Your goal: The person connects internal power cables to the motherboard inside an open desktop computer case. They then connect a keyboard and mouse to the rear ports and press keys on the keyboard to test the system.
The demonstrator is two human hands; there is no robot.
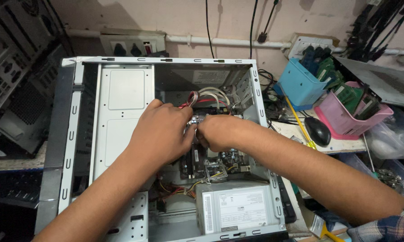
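Both hands, left hand [159, 130] and right hand [220, 132], crowd inside computer case [72, 134] walls.

Fingertips of both hands hidden inside the computer case [166, 60], motherboard [211, 161] largely covered, grip unclear

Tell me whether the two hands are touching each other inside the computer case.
Touching. The head view shows the left hand pressed against the right hand over the motherboard.

Two hands [161, 132], one open computer case [166, 60] — two plastic bins [298, 85], one mouse [317, 131].
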